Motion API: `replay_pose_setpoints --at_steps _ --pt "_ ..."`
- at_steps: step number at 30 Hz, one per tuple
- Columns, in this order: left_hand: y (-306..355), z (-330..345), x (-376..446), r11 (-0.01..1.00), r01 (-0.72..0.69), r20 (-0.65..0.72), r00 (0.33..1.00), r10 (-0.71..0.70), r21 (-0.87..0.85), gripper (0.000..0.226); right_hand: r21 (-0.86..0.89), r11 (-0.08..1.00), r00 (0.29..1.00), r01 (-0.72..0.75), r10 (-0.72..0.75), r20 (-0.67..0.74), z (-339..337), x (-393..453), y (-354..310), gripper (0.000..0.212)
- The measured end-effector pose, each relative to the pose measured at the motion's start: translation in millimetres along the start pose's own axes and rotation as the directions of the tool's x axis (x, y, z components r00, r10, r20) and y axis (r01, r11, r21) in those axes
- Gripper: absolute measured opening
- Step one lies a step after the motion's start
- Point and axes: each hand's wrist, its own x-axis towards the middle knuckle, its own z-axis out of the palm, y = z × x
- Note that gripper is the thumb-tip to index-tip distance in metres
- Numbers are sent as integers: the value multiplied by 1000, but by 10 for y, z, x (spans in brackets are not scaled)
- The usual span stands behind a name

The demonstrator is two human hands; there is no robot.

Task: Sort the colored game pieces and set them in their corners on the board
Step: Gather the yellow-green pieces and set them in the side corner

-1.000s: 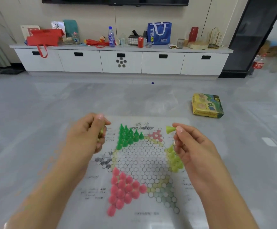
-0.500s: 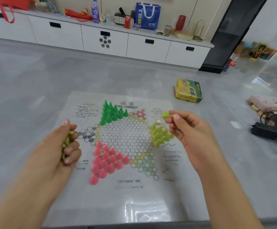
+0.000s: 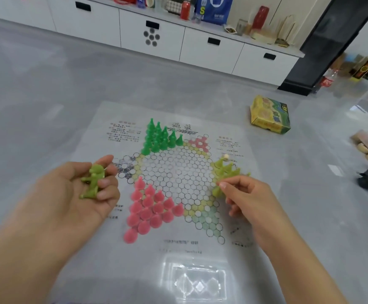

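The thin translucent plastic game board sheet (image 3: 233,218) carries a star of small black-outlined white hexagon cells, with points tinted grey, pale pink, pale yellow and pale green, plus blocks of black print. Dark green cone-shaped plastic pieces (image 3: 159,137) fill the far point, rosy pink teardrop-shaped plastic pieces (image 3: 150,210) the near-left point, and yellow-green plastic pieces (image 3: 225,170) the right point, with more yellow-green plastic pieces in the palm (image 3: 93,182). The floor (image 3: 47,88) is glossy pale grey, the small cardboard box (image 3: 270,115) is yellow with green print, and the long low cabinet (image 3: 209,49) is white with black handles.
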Motion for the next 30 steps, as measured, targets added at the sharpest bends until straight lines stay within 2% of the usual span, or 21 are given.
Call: replay_pose_setpoints --at_steps 3,11,26,30 --pt "28 -3 -34 1000 5 32 999 -4 -29 62 31 1000 1000 -5 5 -11 -1 3 31 10" --pt "42 70 -83 999 4 73 997 -1 -46 60 -55 997 998 58 -59 -6 28 11 39 10" --pt "4 141 -122 998 34 64 997 -37 49 54 -44 996 997 73 -74 -26 10 12 43 13" --pt "-37 192 -142 995 39 72 996 -46 93 52 -101 989 994 104 -106 -7 5 11 51 11"
